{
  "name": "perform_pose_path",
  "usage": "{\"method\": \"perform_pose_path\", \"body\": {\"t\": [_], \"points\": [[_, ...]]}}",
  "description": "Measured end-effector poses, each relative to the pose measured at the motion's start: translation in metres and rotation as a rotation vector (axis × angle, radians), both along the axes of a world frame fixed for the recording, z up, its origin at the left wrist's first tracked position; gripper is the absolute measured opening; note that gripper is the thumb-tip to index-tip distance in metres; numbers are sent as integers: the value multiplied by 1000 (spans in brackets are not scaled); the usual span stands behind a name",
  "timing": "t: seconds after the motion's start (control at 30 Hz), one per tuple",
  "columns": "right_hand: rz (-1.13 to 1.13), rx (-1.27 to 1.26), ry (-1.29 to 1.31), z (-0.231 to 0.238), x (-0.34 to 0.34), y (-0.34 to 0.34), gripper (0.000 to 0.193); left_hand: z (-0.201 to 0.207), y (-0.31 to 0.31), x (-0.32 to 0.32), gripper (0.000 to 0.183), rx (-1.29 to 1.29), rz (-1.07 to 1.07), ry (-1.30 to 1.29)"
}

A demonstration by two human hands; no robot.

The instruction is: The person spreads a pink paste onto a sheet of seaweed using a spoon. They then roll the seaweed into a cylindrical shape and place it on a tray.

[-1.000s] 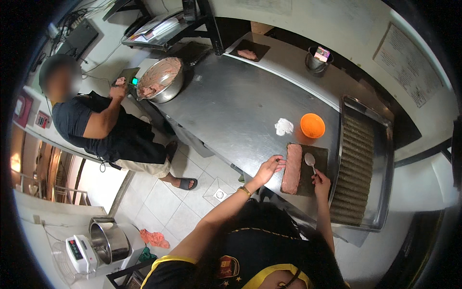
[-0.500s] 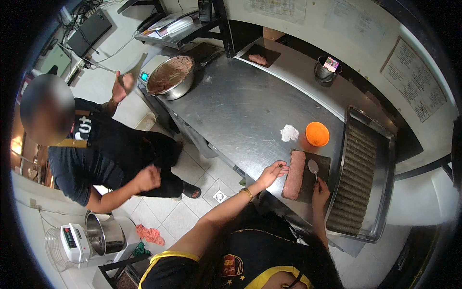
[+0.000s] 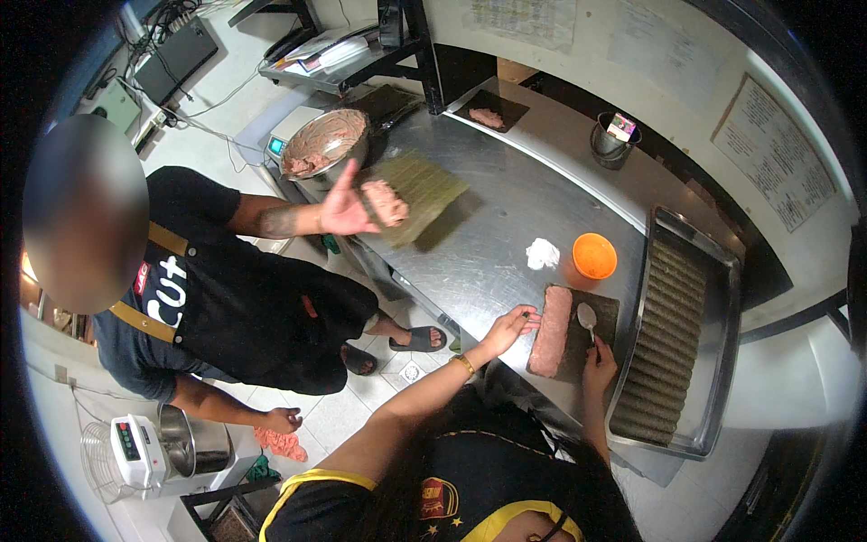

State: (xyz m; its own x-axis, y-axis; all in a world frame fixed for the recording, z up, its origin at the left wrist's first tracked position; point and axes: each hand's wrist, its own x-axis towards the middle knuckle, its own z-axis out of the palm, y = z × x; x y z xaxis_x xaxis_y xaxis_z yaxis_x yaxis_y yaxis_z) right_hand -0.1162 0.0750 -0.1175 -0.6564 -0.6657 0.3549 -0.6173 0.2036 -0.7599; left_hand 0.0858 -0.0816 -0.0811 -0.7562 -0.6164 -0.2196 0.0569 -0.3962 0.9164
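A long strip of pink ground meat [image 3: 551, 332] lies along the left part of a dark green seaweed sheet [image 3: 596, 312] on the metal table. At the strip's left edge is my left hand [image 3: 511, 331], its fingers stretched out and holding nothing. My right hand [image 3: 597, 366] grips the handle of a metal spoon [image 3: 587, 316], whose bowl hovers over or rests on the sheet's bare part; I cannot tell which. Just beyond the sheet stand an orange cup [image 3: 594, 256] and a crumpled white cloth or paper [image 3: 542, 254].
To the right, a metal tray [image 3: 720, 379] holds several seaweed rolls [image 3: 670, 334] in a row. A co-worker [image 3: 226, 280] on the left holds another seaweed sheet [image 3: 429, 194] with ground meat. Behind it stand a metal bowl of meat [image 3: 334, 149] and a scale [image 3: 289, 131].
The co-worker has reached over the table, bringing a seaweed sheet with meat into plain view, and the other arm has dropped. My hands, the spoon and the strip have hardly moved.
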Motion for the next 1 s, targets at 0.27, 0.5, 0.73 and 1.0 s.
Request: {"method": "perform_pose_path", "body": {"t": [0.27, 0.5, 0.73, 1.0], "points": [[15, 5, -60, 12, 3, -1, 25, -4, 1, -2, 31, -25, 6, 13], [31, -15, -44, 21, 6, -1, 26, -11, -1, -1, 32, -20, -13, 21], [-4, -35, 69, 3, 0, -2, 25, -9, 0, -4, 30, 1, -5, 26], [-8, 13, -49, 14, 1, -3, 26, -24, -5, -5, 31, -131, 4, 3]]}}
